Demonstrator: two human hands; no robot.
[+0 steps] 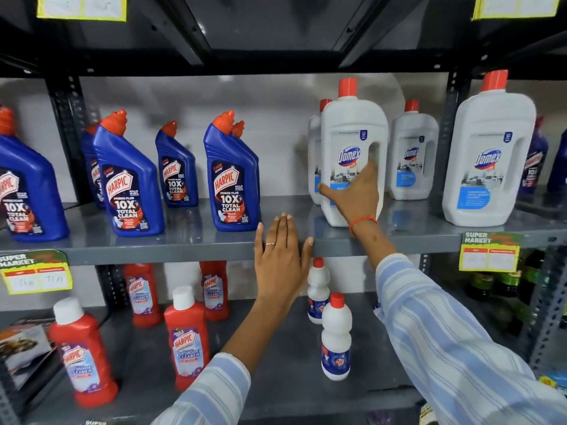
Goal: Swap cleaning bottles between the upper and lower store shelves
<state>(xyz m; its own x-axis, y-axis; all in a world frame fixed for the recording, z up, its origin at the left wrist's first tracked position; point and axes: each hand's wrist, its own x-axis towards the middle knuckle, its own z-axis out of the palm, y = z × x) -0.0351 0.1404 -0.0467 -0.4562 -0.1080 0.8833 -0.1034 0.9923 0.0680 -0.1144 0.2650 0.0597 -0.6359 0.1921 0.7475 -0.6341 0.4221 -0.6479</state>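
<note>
Now the right hand (356,194) grips the white "Domex" bottle (352,130); beside it, the left hand (280,256) lies flat and open on the shelf edge (153,250).

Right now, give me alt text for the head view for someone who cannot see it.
The right hand grips a white Domex bottle on the upper shelf, while the left hand rests flat and open on that shelf's front edge. Blue Harpic bottles stand to the left; red Harpic bottles stand below.

The right hand (352,191) covers the lower label of a white Domex bottle (352,133); whether its fingers grip cannot be told. At the upper shelf's (184,240) left end, the picture's edge cuts a blue Harpic bottle (27,191). Price-tag (36,279) writing is unreadable.
</note>
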